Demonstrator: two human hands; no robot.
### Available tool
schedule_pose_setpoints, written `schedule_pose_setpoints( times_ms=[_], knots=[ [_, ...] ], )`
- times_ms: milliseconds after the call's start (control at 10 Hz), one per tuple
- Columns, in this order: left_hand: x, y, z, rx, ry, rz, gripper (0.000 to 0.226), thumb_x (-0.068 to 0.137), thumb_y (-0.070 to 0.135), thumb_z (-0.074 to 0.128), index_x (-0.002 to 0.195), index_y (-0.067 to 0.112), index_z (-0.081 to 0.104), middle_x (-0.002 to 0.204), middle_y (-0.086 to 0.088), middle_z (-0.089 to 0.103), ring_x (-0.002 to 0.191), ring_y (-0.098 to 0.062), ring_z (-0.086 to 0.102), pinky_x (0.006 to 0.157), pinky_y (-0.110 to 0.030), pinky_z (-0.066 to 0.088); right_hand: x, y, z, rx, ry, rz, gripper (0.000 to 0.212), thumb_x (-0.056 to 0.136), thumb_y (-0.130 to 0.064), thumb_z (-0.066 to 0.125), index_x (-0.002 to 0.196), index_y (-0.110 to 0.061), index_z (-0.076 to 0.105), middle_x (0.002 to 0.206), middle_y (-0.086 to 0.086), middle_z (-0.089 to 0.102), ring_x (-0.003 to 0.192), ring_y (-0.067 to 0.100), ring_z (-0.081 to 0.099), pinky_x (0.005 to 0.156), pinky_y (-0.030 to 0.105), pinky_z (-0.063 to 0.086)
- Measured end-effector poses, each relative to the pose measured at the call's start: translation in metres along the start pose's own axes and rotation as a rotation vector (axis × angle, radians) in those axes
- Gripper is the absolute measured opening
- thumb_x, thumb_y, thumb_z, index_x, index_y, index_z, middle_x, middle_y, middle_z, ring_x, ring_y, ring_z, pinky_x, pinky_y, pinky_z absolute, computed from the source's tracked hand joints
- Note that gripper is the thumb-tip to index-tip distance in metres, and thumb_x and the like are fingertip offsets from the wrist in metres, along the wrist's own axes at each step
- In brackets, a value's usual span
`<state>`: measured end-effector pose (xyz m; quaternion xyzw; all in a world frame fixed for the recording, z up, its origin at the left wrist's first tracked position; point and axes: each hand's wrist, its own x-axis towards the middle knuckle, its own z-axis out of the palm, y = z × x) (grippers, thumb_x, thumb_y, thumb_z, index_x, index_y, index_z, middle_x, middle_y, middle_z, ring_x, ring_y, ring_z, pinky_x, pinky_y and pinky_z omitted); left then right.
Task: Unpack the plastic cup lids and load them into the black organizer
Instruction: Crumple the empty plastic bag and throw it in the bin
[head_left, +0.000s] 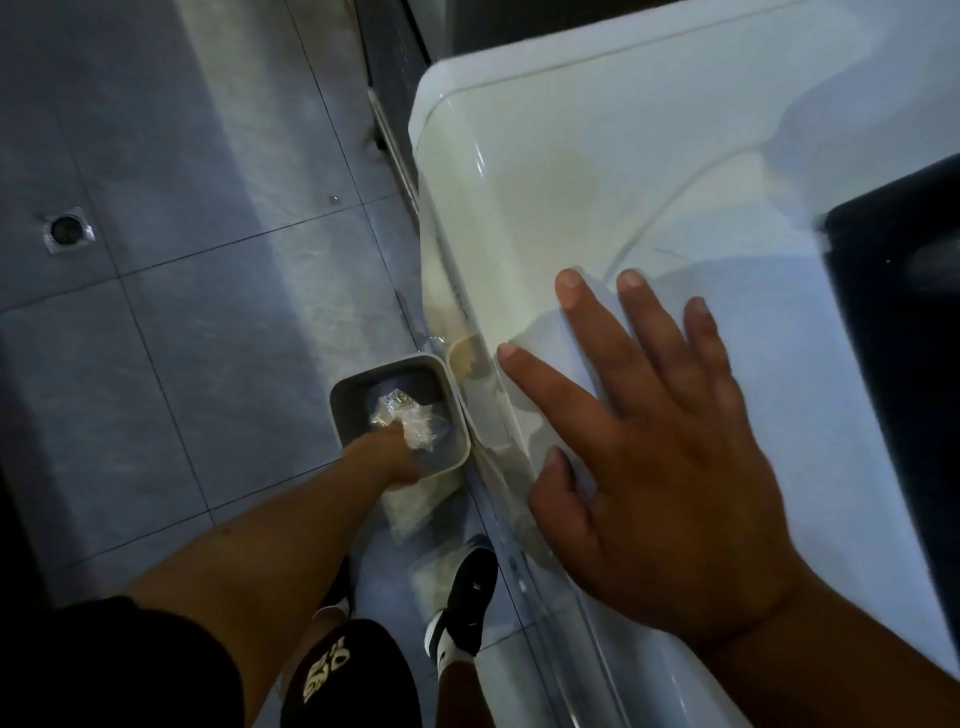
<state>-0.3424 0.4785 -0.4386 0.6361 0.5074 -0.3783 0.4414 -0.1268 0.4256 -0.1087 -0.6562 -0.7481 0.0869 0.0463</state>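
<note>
My left hand (387, 452) reaches down into a small white bin (349, 391) on the floor. Its fingers are closed on crumpled clear plastic wrap (408, 422), which sits inside the bin. My right hand (654, 457) lies flat with fingers spread on the top of a white appliance (597, 156), holding nothing. No cup lids and no organizer can be made out; a black shape (904, 322) shows at the right edge, only partly in view.
The bin stands tight against the appliance's left side, its lid (480, 395) tipped open against it. Grey floor tiles (171, 322) spread to the left, with a round drain (66, 230). My black shoes (467, 597) stand below the bin.
</note>
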Motion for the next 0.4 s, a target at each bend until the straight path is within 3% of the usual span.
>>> schedule_pose_setpoints(
  times_ms=[400],
  knots=[
    [-0.013, -0.007, 0.011, 0.126, -0.098, 0.035, 0.050, 0.095, 0.039, 0.065, 0.134, 0.008, 0.065, 0.131, -0.016, 0.068, 0.118, -0.030, 0.066, 0.101, -0.039, 0.054, 0.002, -0.006, -0.004, -0.005, -0.021, 0.021, 0.065, 0.088, -0.036, 0.055, 0.153, -0.028, 0.050, 0.171, 0.011, 0.026, 0.159, 0.036, 0.016, 0.122, 0.068, 0.017]
  ],
)
